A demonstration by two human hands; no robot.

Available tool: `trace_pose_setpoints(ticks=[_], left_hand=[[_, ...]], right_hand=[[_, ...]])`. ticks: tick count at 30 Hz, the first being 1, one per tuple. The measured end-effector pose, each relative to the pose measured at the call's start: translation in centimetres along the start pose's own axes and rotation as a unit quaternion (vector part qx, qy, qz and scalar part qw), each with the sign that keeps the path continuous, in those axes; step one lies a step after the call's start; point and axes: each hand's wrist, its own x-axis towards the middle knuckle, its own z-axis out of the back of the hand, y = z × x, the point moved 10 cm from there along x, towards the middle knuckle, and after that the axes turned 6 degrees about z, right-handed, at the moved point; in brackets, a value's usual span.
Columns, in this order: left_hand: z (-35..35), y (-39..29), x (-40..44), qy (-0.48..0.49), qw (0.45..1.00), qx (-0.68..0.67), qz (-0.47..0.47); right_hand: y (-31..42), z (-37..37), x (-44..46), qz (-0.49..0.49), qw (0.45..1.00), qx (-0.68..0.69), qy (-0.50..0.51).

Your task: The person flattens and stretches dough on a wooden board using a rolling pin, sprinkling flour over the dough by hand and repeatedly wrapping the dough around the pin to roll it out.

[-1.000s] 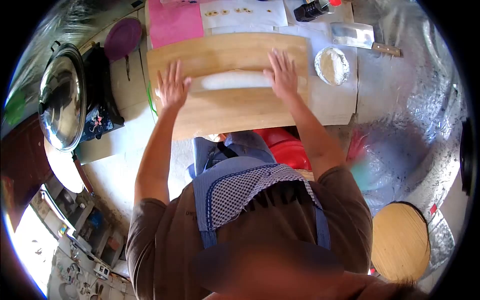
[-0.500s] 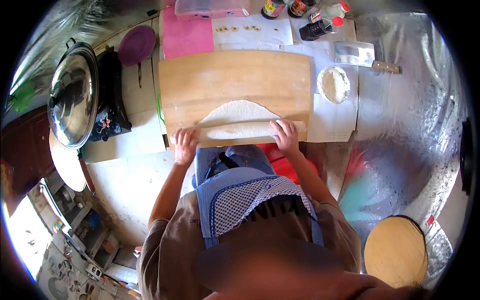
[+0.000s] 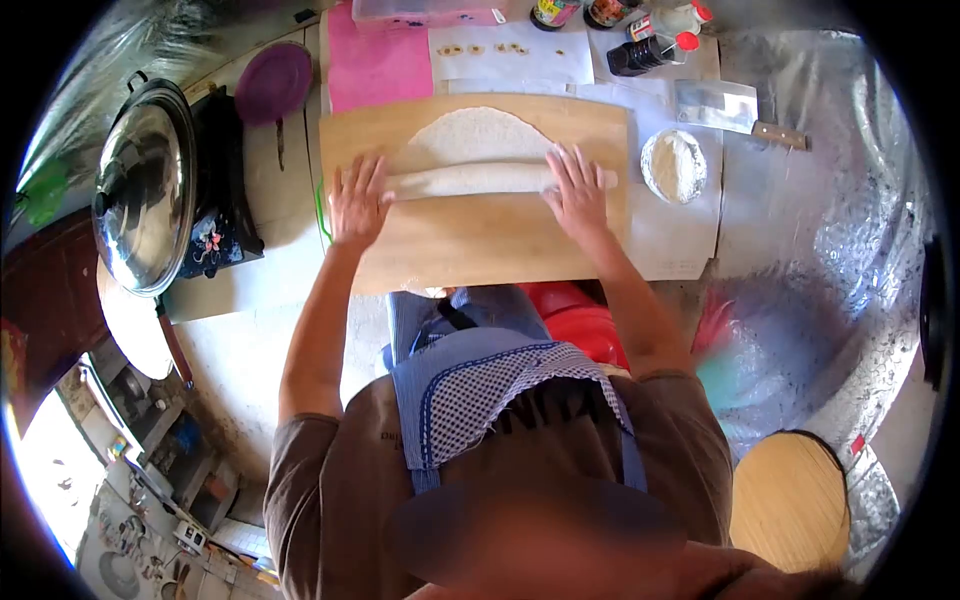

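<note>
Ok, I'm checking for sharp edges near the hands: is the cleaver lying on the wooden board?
No, the cleaver lies apart from the wooden board, off to its right.

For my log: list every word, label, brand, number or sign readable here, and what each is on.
Nothing reads with certainty.
Shirt: large dark letters, partly covered by the apron, not safely legible.
Two dark jars at the picture's top: coloured labels, too small.
Clear red-capped bottle: label too small.

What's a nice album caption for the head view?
Left hand and right hand on a rolling pin, dough spread beyond it on a wooden board.
</note>
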Motion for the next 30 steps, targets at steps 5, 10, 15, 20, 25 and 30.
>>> trace_pose_setpoints(ticks=[5, 10, 15, 20, 25, 30], left_hand=[[-1.6, -8.0, -7.7, -0.01, 0.999, -0.044, -0.003], [-1.3, -11.3, -1.2, -0.119, 0.989, -0.06, -0.063], [-0.3, -5.1, 5.0, -0.175, 0.968, -0.079, 0.164], [-2.2, -6.9, -5.3, -0.088, 0.99, -0.06, 0.095], [-3.0, -5.5, -9.7, -0.071, 0.995, -0.07, 0.026], [-0.6, -1.4, -0.1, -0.16, 0.981, -0.106, 0.024]], right_hand=[[7.4, -0.7, -6.1, -0.006, 0.996, 0.086, 0.017], [7.2, -5.3, 1.2, 0.003, 1.0, -0.024, 0.019], [0.6, -5.4, 6.5, -0.126, 0.988, -0.085, -0.017], [5.0, -4.4, -3.2, -0.085, 0.992, -0.082, 0.04], [5.6, -3.1, -8.2, -0.019, 0.997, -0.058, 0.048], [-2.0, -1.6, 1.2, -0.038, 0.994, -0.085, -0.063]])
